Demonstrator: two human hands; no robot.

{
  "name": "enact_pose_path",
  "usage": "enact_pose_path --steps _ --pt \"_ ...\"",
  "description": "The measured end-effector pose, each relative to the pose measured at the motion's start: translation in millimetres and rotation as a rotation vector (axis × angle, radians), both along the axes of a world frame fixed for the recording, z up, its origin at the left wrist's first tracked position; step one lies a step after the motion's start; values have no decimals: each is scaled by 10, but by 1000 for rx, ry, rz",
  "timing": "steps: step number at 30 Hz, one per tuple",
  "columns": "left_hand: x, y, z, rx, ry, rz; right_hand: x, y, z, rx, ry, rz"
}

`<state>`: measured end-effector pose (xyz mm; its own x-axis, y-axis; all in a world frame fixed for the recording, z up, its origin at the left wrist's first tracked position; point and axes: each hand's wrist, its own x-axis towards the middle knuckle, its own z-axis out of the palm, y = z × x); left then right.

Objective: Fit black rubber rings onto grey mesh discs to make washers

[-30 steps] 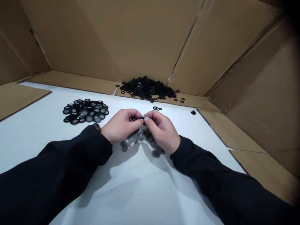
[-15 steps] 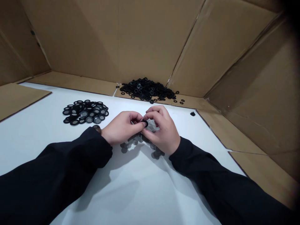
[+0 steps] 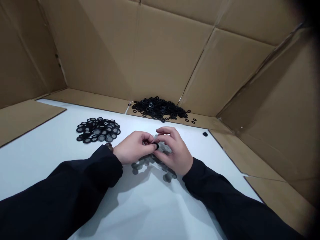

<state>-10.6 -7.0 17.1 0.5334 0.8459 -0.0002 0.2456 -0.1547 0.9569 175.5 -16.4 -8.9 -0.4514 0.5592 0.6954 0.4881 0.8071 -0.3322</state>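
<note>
Black ring [image 3: 157, 146], one: pinched by the left hand [image 3: 135, 146]. Right hand [image 3: 178, 154]: fingers held curved, apart from thumb; contact with ring cannot be told. From ring: loose-ring pile [image 3: 160, 108] placed at 12 o'clock, grey-centred rings [image 3: 98, 130] at 10.

The right hand [image 3: 177, 152] partly hides the grey discs [image 3: 167, 177] (how many, unclear).

Right hand [image 3: 176, 150] has loosened since a second ago: thumb and fingers, then pinched tip to tip against the left hand [image 3: 135, 146], now spread in a loose curve. Small black flat ring [image 3: 157, 146], then mostly covered, now shows at the left thumb. View tilted up; more brown cardboard wall [image 3: 172, 56] visible.
</note>
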Motion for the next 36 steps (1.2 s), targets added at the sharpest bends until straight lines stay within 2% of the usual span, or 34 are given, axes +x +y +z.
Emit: enact_pose_path --steps 7,14,23,29,36 --pt "-83 69 8 -57 5 -99 68 16 27 -98 -117 115" --pt "-69 75 16 -76 -9 -55 -21 -2 29 -116 57 -2" --pt "-73 61 26 -65 -34 -76 23 -11 39 -117 -16 102" --pt "-62 54 47 -86 -18 -50 -26 -1 24 -115 55 15" --pt "-88 58 46 -90 -21 -87 41 23 17 -140 14 116"
